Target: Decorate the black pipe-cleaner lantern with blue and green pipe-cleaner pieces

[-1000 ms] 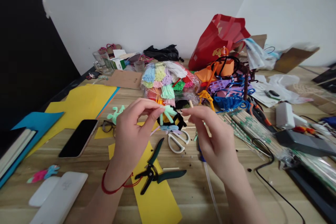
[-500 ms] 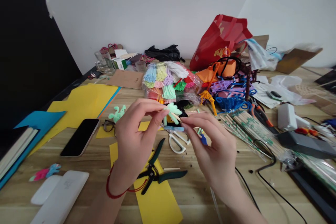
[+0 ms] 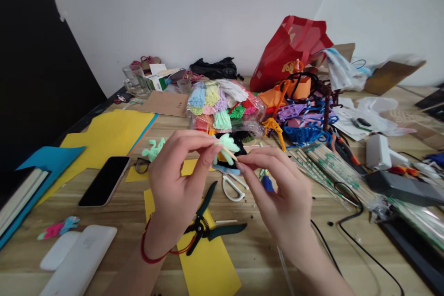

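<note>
My left hand (image 3: 180, 169) is closed, thumb and forefinger pinching a fuzzy mint-green pipe-cleaner shape (image 3: 227, 142) with rounded loops. A short pale wooden stick (image 3: 230, 153) lies against that shape. My right hand (image 3: 277, 185) pinches the stick's lower end between thumb and forefinger; whether the stick is fixed to the shape I cannot tell. Both hands are raised over the table. Below them lie white-handled scissors (image 3: 233, 190) and dark-green-handled pruning shears (image 3: 203, 227) on yellow paper (image 3: 211, 268). A second mint-green pipe-cleaner piece (image 3: 152, 149) rests left of my left hand.
A phone (image 3: 104, 180) and a white case (image 3: 81, 261) lie at left, near yellow sheets (image 3: 114, 129). Bagged pipe cleaners (image 3: 222, 104) sit behind my hands. A red bag (image 3: 293, 51), bundled wooden sticks (image 3: 333, 171), pliers (image 3: 347, 150) and a black cable (image 3: 364, 245) occupy the right.
Both hands stay almost in place. The stick has turned slightly and shows more of its length against the mint-green shape. The whole view has shifted a little.
</note>
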`<state>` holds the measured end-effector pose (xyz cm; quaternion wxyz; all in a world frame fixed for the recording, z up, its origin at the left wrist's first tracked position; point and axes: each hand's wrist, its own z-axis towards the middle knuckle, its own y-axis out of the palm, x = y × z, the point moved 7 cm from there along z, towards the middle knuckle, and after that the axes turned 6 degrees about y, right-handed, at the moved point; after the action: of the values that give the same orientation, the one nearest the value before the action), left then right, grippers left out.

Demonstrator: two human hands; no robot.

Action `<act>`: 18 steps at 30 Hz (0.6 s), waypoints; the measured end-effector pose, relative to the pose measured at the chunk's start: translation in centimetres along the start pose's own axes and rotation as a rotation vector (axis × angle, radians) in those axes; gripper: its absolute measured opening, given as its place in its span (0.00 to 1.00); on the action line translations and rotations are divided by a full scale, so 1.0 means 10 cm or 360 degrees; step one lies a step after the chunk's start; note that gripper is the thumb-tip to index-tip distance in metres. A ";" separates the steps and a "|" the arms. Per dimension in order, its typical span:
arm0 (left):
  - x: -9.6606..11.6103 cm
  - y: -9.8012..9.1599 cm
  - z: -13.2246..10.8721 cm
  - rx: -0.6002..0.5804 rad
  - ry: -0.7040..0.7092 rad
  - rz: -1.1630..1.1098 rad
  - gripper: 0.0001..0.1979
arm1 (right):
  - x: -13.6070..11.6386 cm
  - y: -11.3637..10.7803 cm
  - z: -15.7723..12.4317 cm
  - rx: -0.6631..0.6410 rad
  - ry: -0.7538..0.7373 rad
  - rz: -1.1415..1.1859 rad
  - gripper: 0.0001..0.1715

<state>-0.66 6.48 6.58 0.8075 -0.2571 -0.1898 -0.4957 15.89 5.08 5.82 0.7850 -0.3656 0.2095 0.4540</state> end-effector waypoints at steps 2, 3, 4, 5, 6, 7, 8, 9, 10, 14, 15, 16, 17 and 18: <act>-0.01 -0.01 0.00 0.0014 -0.0005 -0.0002 0.04 | -0.01 0.01 0.00 -0.0051 -0.0004 0.0032 0.10; -0.01 -0.01 0.00 0.0021 -0.0010 -0.0003 0.04 | -0.01 0.02 0.00 -0.0077 0.0000 0.0059 0.12; -0.02 -0.01 0.00 0.0025 -0.0018 -0.0006 0.04 | -0.01 0.03 0.00 -0.0103 0.0009 0.0094 0.13; -0.02 -0.01 0.00 0.0028 -0.0023 -0.0011 0.04 | 0.00 0.03 0.00 -0.0128 0.0022 0.0133 0.13; -0.03 -0.01 0.00 0.0031 -0.0023 -0.0018 0.04 | 0.00 0.04 0.00 -0.0150 0.0037 0.0173 0.14; -0.03 -0.01 0.00 0.0031 -0.0023 -0.0025 0.04 | 0.01 0.04 -0.01 -0.0166 0.0050 0.0210 0.14; -0.03 -0.01 0.00 0.0033 -0.0019 -0.0032 0.05 | 0.01 0.05 -0.01 -0.0176 0.0063 0.0241 0.14; -0.03 -0.01 -0.01 0.0032 -0.0017 -0.0037 0.05 | 0.02 0.05 -0.01 -0.0180 0.0078 0.0264 0.14; -0.03 -0.01 -0.01 0.0032 -0.0015 -0.0040 0.05 | 0.03 0.05 -0.01 -0.0185 0.0092 0.0280 0.14; -0.02 -0.01 -0.01 0.0023 -0.0024 -0.0031 0.05 | 0.03 0.06 -0.01 -0.0191 0.0119 0.0297 0.13; -0.02 -0.01 -0.01 0.0020 -0.0027 -0.0032 0.05 | 0.03 0.06 -0.01 -0.0187 0.0110 0.0294 0.13; -0.02 -0.01 -0.01 0.0019 -0.0029 -0.0034 0.05 | 0.02 0.06 -0.01 -0.0184 0.0095 0.0290 0.13; -0.02 -0.01 -0.01 0.0017 -0.0029 -0.0038 0.05 | 0.00 0.06 -0.01 -0.0179 0.0078 0.0286 0.13; -0.02 -0.01 -0.01 0.0016 -0.0030 -0.0041 0.05 | 0.00 0.06 -0.01 -0.0179 0.0063 0.0285 0.13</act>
<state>-0.79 6.52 6.42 0.8005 -0.2552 -0.2033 -0.5027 15.37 5.17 5.56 0.7153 -0.3977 0.2310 0.5261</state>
